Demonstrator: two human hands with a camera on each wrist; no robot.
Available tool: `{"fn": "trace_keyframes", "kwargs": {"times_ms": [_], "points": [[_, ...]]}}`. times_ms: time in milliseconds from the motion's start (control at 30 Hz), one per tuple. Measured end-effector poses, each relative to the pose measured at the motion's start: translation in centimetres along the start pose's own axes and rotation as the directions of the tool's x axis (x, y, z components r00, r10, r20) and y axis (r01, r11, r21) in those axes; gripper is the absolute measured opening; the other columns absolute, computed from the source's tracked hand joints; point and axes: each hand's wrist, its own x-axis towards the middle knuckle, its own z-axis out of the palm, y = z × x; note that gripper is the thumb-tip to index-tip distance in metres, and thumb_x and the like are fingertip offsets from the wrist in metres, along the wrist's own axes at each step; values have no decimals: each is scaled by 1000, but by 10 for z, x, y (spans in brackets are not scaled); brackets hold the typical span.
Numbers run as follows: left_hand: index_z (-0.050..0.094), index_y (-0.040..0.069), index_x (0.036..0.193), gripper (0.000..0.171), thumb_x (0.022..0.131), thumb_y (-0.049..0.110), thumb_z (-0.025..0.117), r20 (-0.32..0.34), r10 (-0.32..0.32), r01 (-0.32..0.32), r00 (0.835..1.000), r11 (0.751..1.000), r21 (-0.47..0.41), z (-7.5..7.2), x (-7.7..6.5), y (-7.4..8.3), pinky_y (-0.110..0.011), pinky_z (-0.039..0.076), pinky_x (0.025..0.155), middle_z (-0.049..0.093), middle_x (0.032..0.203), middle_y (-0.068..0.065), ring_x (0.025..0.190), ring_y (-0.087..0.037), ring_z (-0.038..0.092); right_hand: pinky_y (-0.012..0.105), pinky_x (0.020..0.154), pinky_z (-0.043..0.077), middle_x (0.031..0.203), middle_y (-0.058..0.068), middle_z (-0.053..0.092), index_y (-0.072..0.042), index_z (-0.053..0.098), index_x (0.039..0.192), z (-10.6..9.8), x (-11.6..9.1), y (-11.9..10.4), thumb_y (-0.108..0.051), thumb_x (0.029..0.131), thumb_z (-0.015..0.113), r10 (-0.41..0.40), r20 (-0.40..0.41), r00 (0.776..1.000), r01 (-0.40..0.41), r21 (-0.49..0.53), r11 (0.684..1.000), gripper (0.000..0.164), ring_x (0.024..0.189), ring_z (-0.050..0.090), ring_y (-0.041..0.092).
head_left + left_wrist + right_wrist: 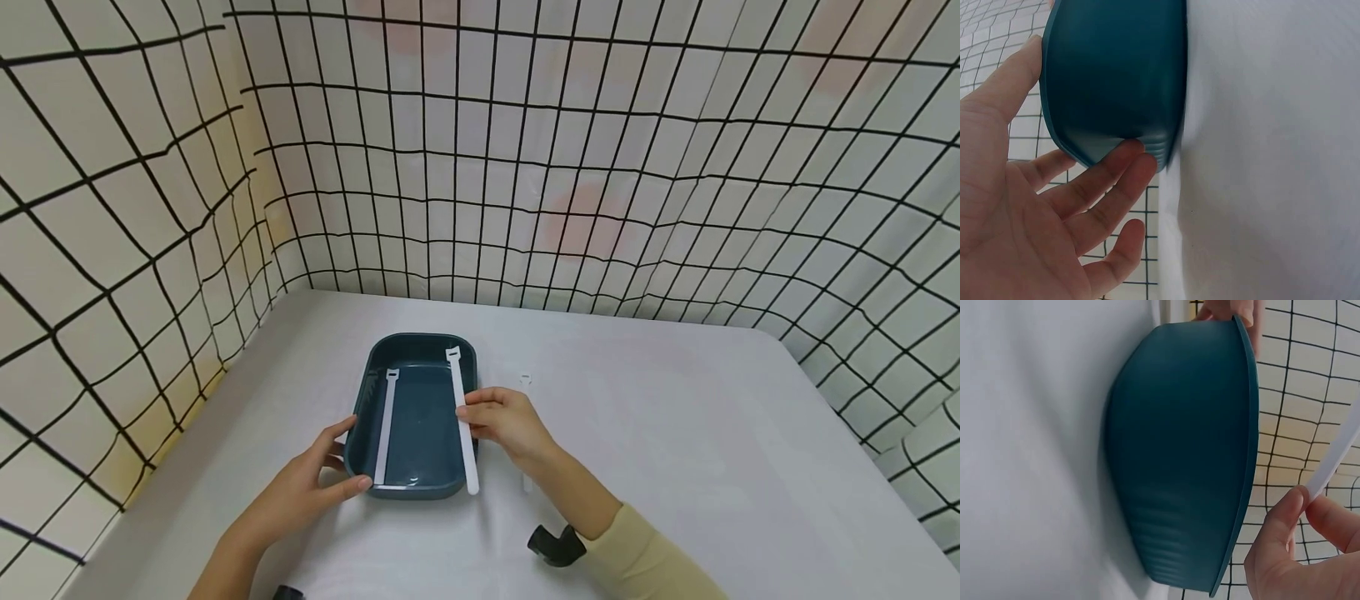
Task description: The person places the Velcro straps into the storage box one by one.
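A dark blue-green plastic tray (423, 493) stands on the white tabletop. My left hand (306, 483) touches its near left corner. In the left wrist view the thumb lies at the tray's rim and fairly straight fingers (1110, 209) rest against its side wall. My right hand (510, 421) pinches a flat white strap (463, 425) with a slotted head, between thumb and fingers, over the tray's right rim. The right wrist view shows this strap (1338, 453) in the pinch, apart from the tray wall. A similar strap (386, 429) lies lengthwise inside the tray, on the left.
Another white strap (526, 381) lies on the table right of the tray, partly hidden by my right forearm. A black curved piece (557, 547) shows by the right sleeve. Black wire mesh (480, 175) before pale cloth surrounds the table's back and sides.
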Motion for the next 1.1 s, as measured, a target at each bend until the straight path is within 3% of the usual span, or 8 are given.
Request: {"fn": "trace_keyframes", "kwargs": {"times_ms": [1100], "points": [[32, 17, 151, 88, 81, 43, 78, -1, -27, 27, 1000, 999, -22, 2, 3, 0, -40, 47, 76, 60, 112, -9, 100, -23, 56, 31, 74, 55, 88, 9, 69, 7, 63, 105, 43, 27, 4, -6, 86, 74, 0, 2, 1000, 0, 49, 999, 26, 73, 64, 15]]}}
